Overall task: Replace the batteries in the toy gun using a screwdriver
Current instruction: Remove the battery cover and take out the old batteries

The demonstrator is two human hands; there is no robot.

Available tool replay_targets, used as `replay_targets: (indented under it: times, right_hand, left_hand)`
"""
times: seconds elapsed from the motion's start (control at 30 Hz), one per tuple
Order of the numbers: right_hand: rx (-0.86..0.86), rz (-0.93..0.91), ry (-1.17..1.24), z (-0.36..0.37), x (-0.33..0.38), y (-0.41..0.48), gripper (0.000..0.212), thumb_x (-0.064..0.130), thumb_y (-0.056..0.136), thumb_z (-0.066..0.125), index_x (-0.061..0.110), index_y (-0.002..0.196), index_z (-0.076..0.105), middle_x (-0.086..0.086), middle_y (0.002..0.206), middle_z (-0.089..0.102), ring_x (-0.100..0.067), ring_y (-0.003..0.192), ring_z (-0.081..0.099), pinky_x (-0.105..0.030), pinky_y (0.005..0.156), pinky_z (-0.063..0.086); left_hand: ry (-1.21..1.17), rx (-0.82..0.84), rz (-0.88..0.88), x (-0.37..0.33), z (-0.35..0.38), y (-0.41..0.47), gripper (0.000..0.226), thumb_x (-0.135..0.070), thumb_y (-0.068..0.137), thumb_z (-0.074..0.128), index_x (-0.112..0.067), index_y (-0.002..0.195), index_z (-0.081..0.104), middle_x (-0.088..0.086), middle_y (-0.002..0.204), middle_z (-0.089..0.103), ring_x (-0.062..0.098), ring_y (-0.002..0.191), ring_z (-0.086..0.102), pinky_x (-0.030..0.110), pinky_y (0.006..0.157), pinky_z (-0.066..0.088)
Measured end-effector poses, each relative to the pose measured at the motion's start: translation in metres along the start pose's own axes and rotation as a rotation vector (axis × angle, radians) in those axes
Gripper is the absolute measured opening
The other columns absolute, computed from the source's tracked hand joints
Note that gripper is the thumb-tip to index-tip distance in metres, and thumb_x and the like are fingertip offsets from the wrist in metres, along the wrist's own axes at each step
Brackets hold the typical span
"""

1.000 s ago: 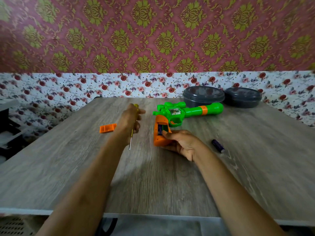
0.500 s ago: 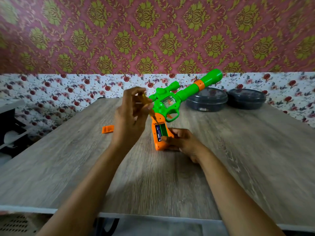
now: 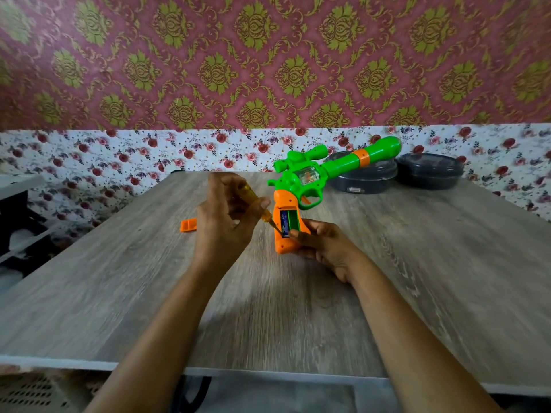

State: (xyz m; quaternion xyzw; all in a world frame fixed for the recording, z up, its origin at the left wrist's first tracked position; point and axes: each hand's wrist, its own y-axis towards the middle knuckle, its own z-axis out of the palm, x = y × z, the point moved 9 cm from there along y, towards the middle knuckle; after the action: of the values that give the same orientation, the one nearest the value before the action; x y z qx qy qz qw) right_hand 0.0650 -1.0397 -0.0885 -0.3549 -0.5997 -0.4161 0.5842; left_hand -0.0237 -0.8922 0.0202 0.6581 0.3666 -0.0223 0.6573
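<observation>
My right hand [image 3: 320, 247] grips the orange handle of the green toy gun [image 3: 310, 177], holding it upright with the barrel pointing up and to the right. The battery compartment in the handle is uncovered, and a dark blue battery [image 3: 284, 222] sits in its left slot. My left hand [image 3: 226, 219] holds a yellow-handled screwdriver [image 3: 253, 201], whose tip touches the lower end of that battery. The orange compartment cover [image 3: 188, 225] lies on the table to the left of my left hand.
The wooden table [image 3: 417, 278] carries two dark round lidded containers [image 3: 429, 171] at the back right, behind the gun barrel. A patterned wall rises just behind the table. A dark shelf [image 3: 18, 222] stands off the left edge.
My right hand lifted the gun from lying flat to upright. My left hand brought the screwdriver from the left over to the battery compartment. The loose battery on the table is out of sight now.
</observation>
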Motion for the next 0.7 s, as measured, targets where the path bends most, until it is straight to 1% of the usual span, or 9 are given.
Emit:
replay_targets:
  times: [0.03, 0.1, 0.17, 0.27, 0.33, 0.4, 0.47, 0.6, 0.7]
  right_hand:
    - [0.007, -0.002, 0.011, 0.0, 0.0, 0.0, 0.016, 0.014, 0.086, 0.06, 0.025, 0.098, 0.064, 0.002, 0.095, 0.07, -0.008, 0.085, 0.067, -0.027, 0.083, 0.053]
    - [0.015, 0.002, 0.029, -0.001, 0.0, 0.0, 0.017, 0.014, 0.087, 0.059, 0.023, 0.101, 0.063, 0.003, 0.093, 0.07, -0.005, 0.081, 0.068, -0.021, 0.075, 0.055]
    - [0.009, 0.007, 0.043, -0.002, -0.001, 0.001, 0.02, 0.015, 0.087, 0.059, 0.021, 0.106, 0.062, 0.003, 0.094, 0.071, -0.004, 0.081, 0.069, -0.019, 0.071, 0.055]
    - [0.003, 0.015, 0.053, -0.003, -0.003, 0.002, 0.029, 0.017, 0.086, 0.059, 0.017, 0.116, 0.06, 0.003, 0.098, 0.071, -0.007, 0.087, 0.068, -0.022, 0.075, 0.055]
    - [0.006, 0.015, 0.053, -0.002, -0.003, 0.002, 0.032, 0.017, 0.086, 0.06, 0.016, 0.118, 0.059, 0.003, 0.099, 0.071, -0.008, 0.089, 0.068, -0.023, 0.077, 0.055]
    - [0.01, 0.014, 0.058, -0.002, -0.003, 0.002, 0.034, 0.016, 0.086, 0.059, 0.014, 0.121, 0.057, 0.002, 0.101, 0.07, -0.007, 0.09, 0.068, -0.022, 0.076, 0.055]
    - [0.009, 0.009, 0.059, -0.001, -0.002, 0.0, 0.033, 0.015, 0.087, 0.058, 0.014, 0.121, 0.057, 0.002, 0.1, 0.069, -0.006, 0.089, 0.067, -0.019, 0.071, 0.054]
    - [-0.016, 0.014, 0.049, -0.002, 0.0, -0.001, 0.026, 0.014, 0.09, 0.054, 0.012, 0.117, 0.056, 0.001, 0.099, 0.066, -0.006, 0.088, 0.064, -0.014, 0.063, 0.052]
    - [-0.046, 0.032, 0.076, -0.004, -0.001, 0.0, 0.026, 0.012, 0.092, 0.052, 0.01, 0.117, 0.055, -0.001, 0.098, 0.064, -0.007, 0.086, 0.062, -0.012, 0.059, 0.051]
  left_hand:
    - [0.009, 0.021, 0.012, -0.001, 0.002, 0.0, 0.041, -0.016, 0.081, 0.069, -0.034, 0.095, 0.036, -0.007, 0.078, 0.06, 0.011, 0.07, 0.067, 0.027, 0.061, 0.057]
    - [0.019, 0.066, 0.03, 0.001, 0.005, -0.001, 0.035, -0.019, 0.083, 0.066, -0.028, 0.1, 0.037, 0.0, 0.082, 0.067, 0.009, 0.072, 0.068, 0.024, 0.066, 0.057]
    - [0.017, 0.094, 0.048, 0.003, 0.005, -0.001, 0.033, -0.019, 0.086, 0.064, -0.022, 0.109, 0.041, 0.001, 0.083, 0.069, 0.008, 0.074, 0.069, 0.024, 0.07, 0.057]
    - [0.05, 0.12, 0.115, 0.0, 0.007, -0.001, 0.035, -0.022, 0.089, 0.06, -0.016, 0.12, 0.046, 0.004, 0.085, 0.07, 0.007, 0.08, 0.068, 0.017, 0.075, 0.055]
    - [0.088, 0.125, 0.147, -0.003, 0.008, -0.002, 0.035, -0.016, 0.089, 0.06, -0.009, 0.122, 0.048, 0.004, 0.087, 0.069, 0.002, 0.081, 0.067, 0.011, 0.075, 0.052]
    - [0.107, 0.149, 0.164, -0.007, 0.01, -0.003, 0.033, -0.017, 0.09, 0.059, -0.011, 0.12, 0.048, 0.004, 0.086, 0.069, 0.002, 0.082, 0.066, 0.008, 0.075, 0.05]
    - [0.104, 0.209, 0.178, -0.012, 0.016, -0.005, 0.027, -0.022, 0.089, 0.055, -0.018, 0.114, 0.045, 0.003, 0.086, 0.069, 0.005, 0.083, 0.066, 0.011, 0.075, 0.052]
    - [0.139, 0.339, 0.228, -0.02, 0.029, -0.014, 0.019, -0.027, 0.089, 0.052, -0.02, 0.106, 0.044, -0.008, 0.09, 0.063, 0.006, 0.084, 0.066, 0.03, 0.073, 0.057]
    - [0.155, 0.391, 0.28, -0.025, 0.032, -0.02, 0.015, -0.027, 0.09, 0.051, -0.02, 0.103, 0.046, -0.002, 0.092, 0.065, 0.007, 0.082, 0.063, 0.034, 0.07, 0.055]
